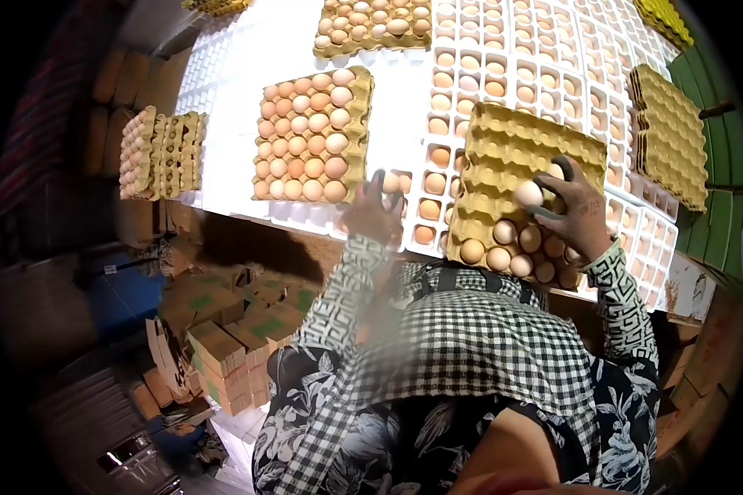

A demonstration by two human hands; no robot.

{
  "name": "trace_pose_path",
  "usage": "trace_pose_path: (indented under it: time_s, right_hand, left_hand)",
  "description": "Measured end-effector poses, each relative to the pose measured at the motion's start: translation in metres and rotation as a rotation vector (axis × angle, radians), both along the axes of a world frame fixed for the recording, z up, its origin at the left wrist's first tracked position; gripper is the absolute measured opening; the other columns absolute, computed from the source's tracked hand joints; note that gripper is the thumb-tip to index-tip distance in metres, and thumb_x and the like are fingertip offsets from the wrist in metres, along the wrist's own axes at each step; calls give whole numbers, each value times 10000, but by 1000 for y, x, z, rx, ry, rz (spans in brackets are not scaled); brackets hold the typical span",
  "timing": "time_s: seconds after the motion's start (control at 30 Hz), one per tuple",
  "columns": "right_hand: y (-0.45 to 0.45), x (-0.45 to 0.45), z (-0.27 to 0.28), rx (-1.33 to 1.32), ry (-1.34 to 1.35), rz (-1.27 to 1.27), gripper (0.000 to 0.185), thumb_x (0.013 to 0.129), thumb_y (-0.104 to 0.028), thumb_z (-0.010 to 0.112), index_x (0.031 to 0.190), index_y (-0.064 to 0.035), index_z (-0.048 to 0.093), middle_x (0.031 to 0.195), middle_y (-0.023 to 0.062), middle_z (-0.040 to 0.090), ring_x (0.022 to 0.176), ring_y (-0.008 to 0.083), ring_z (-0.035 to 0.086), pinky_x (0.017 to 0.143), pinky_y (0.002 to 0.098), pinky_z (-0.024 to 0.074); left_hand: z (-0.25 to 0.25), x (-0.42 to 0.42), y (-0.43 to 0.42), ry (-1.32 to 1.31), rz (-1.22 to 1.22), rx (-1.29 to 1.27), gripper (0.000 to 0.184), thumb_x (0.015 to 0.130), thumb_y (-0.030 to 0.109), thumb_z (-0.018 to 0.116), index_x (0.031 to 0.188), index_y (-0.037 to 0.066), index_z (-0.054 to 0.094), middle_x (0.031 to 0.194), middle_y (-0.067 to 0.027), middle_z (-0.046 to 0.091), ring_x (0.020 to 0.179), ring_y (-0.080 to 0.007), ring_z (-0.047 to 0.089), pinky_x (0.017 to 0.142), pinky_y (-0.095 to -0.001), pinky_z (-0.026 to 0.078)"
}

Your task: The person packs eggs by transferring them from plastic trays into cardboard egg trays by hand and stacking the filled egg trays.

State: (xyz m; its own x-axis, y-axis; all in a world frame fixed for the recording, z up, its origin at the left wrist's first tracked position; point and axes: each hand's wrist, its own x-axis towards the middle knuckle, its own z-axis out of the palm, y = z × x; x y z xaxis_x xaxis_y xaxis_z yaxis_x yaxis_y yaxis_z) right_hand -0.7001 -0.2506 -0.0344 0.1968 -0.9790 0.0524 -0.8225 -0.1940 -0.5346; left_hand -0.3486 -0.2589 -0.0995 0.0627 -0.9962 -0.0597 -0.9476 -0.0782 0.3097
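My right hand (579,210) is above a yellowish egg carton tray (499,157). Its dark-tipped fingers curl round a pale egg (528,195), and a second egg (556,170) shows among the fingers. Several brown eggs (504,232) sit in the near part of that tray; its far cups are bare. My left hand (373,213), slightly blurred, is at the near end of a white compartment tray (413,191). Its fingers close about eggs (392,182) there, low against the tray. The palm side and part of the grip are hidden.
Left of my left hand stands a full carton tray of eggs (304,136), with another (371,25) behind. Tilted egg trays (161,155) are at the far left. Stacked egg cartons (670,136) stand right, near green slats (722,239). Cardboard boxes (223,351) lie below the table's left edge.
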Motion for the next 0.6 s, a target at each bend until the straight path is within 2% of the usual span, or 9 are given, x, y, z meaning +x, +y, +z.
trace_pose_path:
  time_s: [0.13, 0.23, 0.27, 0.3, 0.37, 0.4, 0.5, 0.53, 0.6]
  right_hand:
    - [-51, 98, 0, 4, 27, 132, 395, 709, -335, 818, 1067, -206, 710, 1226, 133, 547, 962, 280, 659, 784, 366, 557]
    - [-95, 173, -30, 178, 235, 232, 221, 791, -295, 738, 969, -178, 681, 1156, 143, 520, 963, 291, 646, 743, 372, 557]
    - [-106, 190, -46, 200, 243, 235, 194, 810, -264, 709, 971, -166, 663, 1145, 146, 512, 967, 297, 642, 743, 382, 558]
    - [-113, 202, -65, 219, 255, 234, 169, 829, -233, 680, 974, -155, 644, 1133, 148, 503, 970, 303, 638, 742, 391, 559]
    - [-124, 206, -99, 358, 230, 282, 338, 843, -206, 646, 1177, -168, 608, 1142, 169, 511, 998, 305, 633, 839, 410, 541]
    - [-129, 206, -96, 340, 180, 251, 371, 845, -222, 647, 1211, -176, 604, 1146, 172, 521, 992, 301, 635, 851, 402, 535]
    - [-144, 211, -85, 230, -131, 40, 411, 867, -263, 640, 1267, -180, 600, 1159, 164, 556, 943, 314, 649, 839, 391, 533]
    - [-153, 217, -85, 166, -176, 28, 422, 866, -257, 640, 1279, -187, 592, 1181, 174, 553, 951, 318, 653, 835, 391, 534]
    - [-168, 227, -104, 119, -127, 3, 458, 866, -279, 633, 1314, -212, 567, 1255, 200, 541, 977, 327, 658, 834, 401, 535]
  left_hand:
    - [-52, 49, 44, -21, -18, -127, 584, 753, 377, 743, 1280, 202, 565, 1158, -99, 596, 917, -310, 647, 729, -450, 537]
    - [-90, 76, 52, -83, -55, -169, 555, 735, 350, 759, 1242, 200, 591, 1136, -100, 597, 910, -317, 640, 719, -452, 535]
    - [-92, 71, 49, -96, -77, -364, 514, 739, 357, 758, 1198, 181, 610, 1118, -109, 593, 874, -322, 637, 692, -455, 534]
    - [-97, 73, 52, -76, -48, -348, 503, 739, 360, 758, 1183, 172, 615, 1112, -115, 592, 865, -322, 636, 684, -455, 534]
    - [-107, 72, 57, -27, 10, -327, 483, 741, 366, 759, 1153, 153, 626, 1099, -126, 591, 846, -322, 635, 668, -457, 534]
    - [-99, 71, 50, 107, -14, -304, 476, 741, 386, 759, 1123, 133, 632, 1072, -136, 589, 831, -327, 636, 649, -464, 533]
    - [-91, 74, 49, 48, 0, -224, 433, 755, 376, 750, 1089, 123, 642, 1049, -139, 588, 814, -320, 638, 639, -451, 535]
    - [-85, 70, 46, 14, 37, -244, 360, 777, 364, 731, 1028, 119, 647, 970, -128, 601, 766, -315, 637, 621, -434, 532]
    - [-80, 72, 45, 37, 62, -76, 450, 753, 396, 758, 1072, 104, 632, 987, -143, 624, 800, -319, 651, 664, -429, 541]
